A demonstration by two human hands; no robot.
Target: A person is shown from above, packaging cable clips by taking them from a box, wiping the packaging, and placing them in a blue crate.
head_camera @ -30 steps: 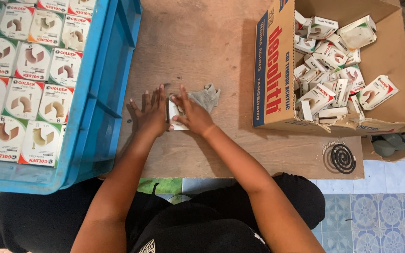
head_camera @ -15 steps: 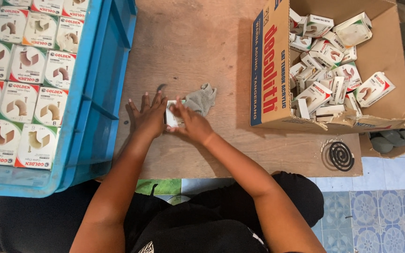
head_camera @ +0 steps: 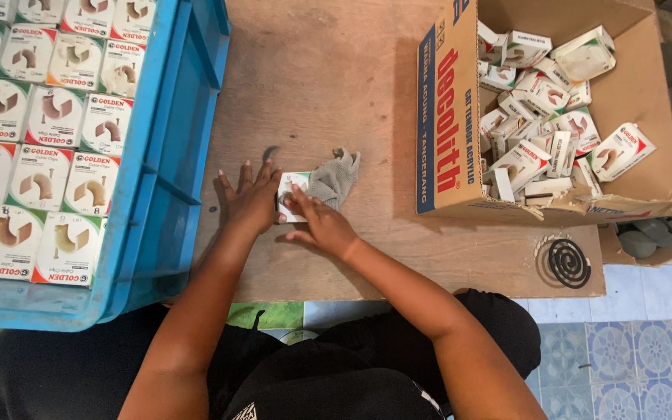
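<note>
Pressing one small white cardboard packet (head_camera: 293, 204) flat on the wooden table (head_camera: 328, 85).
Your left hand (head_camera: 249, 204) and right hand (head_camera: 316, 222) pinned it, fingers spread; blue crate (head_camera: 166, 167) leftward nearly filled, brown carton (head_camera: 647, 85) rightward heaped.

A bare wooden tabletop (head_camera: 336, 78) carries a blue crate (head_camera: 173, 155), cardboard box (head_camera: 445, 117), grey rag (head_camera: 334, 179), small white box (head_camera: 293, 198) and black coil (head_camera: 568, 263).

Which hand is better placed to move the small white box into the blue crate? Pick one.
Left. The left hand rests flat beside the small white box, on the side facing the blue plastic crate. The right hand presses on the box from the far side.
</note>
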